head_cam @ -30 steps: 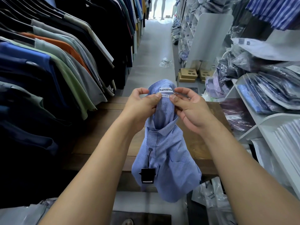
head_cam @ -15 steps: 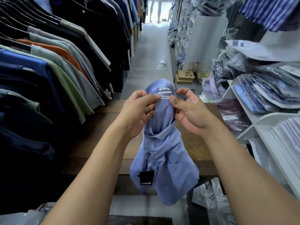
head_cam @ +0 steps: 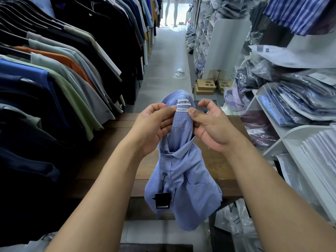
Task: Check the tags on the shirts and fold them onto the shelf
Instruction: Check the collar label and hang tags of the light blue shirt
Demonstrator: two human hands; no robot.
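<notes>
A light blue checked shirt (head_cam: 183, 180) hangs in front of me above a wooden table (head_cam: 112, 157). My left hand (head_cam: 154, 128) pinches the collar from the left and my right hand (head_cam: 211, 126) pinches it from the right. Between the thumbs the white neck label (head_cam: 183, 105) faces me, reading "REGULAR FIT" on its lower strip. A black hang tag (head_cam: 162, 200) dangles on a cord from the shirt's front. White shelves (head_cam: 298, 135) with bagged, folded shirts stand to my right.
A rack of hanging shirts (head_cam: 60, 73) fills the left side. A narrow grey aisle (head_cam: 163, 66) runs ahead, with a plastic bag on the floor and cardboard boxes (head_cam: 205, 86) by the shelves. A person's legs (head_cam: 171, 11) show at the far end. Plastic bags lie under the table.
Both hands hold the collar as before; the thumbs have spread slightly, so the lower label strip shows more fully. The shirt hangs much the same.
</notes>
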